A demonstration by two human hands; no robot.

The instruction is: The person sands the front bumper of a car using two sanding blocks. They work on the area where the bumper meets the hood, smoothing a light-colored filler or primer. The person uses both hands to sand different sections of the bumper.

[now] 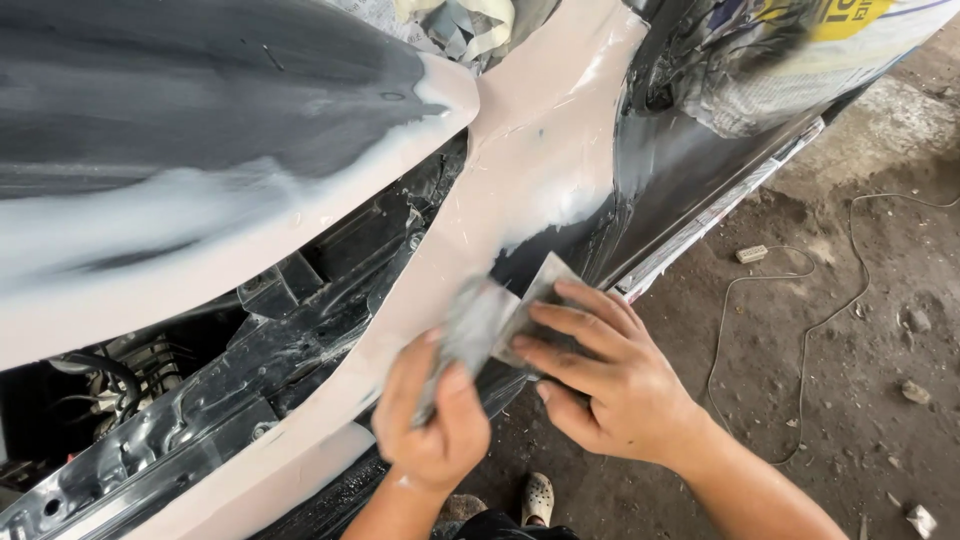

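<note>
Your left hand (432, 415) blurs with the pad (470, 325) it grips. Your right hand (600, 375) hides part of the sandpaper (545, 285). The picture's left edge cuts off the hood (180, 120).

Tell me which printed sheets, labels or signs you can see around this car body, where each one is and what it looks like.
Printed masking sheet: top right, draped over the car's side; white with a yellow patch and dark lettering, wrinkled.
Newspaper-like masking: just below it, tucked inside the wheel arch; grey, crumpled.
No screens, packages or signs show elsewhere.
</note>
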